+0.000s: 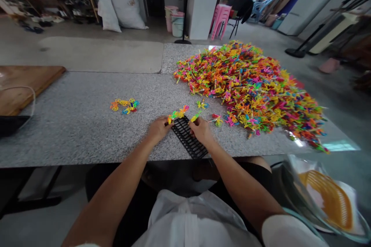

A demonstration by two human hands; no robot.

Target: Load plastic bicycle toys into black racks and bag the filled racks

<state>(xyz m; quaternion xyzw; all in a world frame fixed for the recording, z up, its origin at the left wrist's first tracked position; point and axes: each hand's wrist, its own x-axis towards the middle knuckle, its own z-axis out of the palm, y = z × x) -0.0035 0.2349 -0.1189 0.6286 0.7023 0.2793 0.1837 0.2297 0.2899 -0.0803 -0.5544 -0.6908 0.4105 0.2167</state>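
White cloth of the wearer's shirt (185, 227) lies closest to my lens, and beyond it two bare forearms (131, 185) reach over the front edge of the speckled table (87, 131). Between the hands I see a black slotted rack (189, 141) lying aslant, its near end by that edge, with a row of coloured plastic pieces (181, 113) at its far end; how they sit there is too small for me to make out. The right hand (203, 131) pinches a yellow-green piece (194, 117) beside the rack's far right corner. The left hand (160, 128) is at a yellow piece (169, 119) on the row's left end; I cannot tell whether it grips or merely steadies it. On the right spreads a big heap (246, 85) of similar bright pieces, and a small cluster (124, 105) lies well apart on the left. As I judge it, the work at the rack's far end calls for a light pinch, since thin plastic could bend or spring away. I would steady the rack so it cannot skid, square the piece up before any pressure, and approach from above, because a sideways push might knock the row askew.
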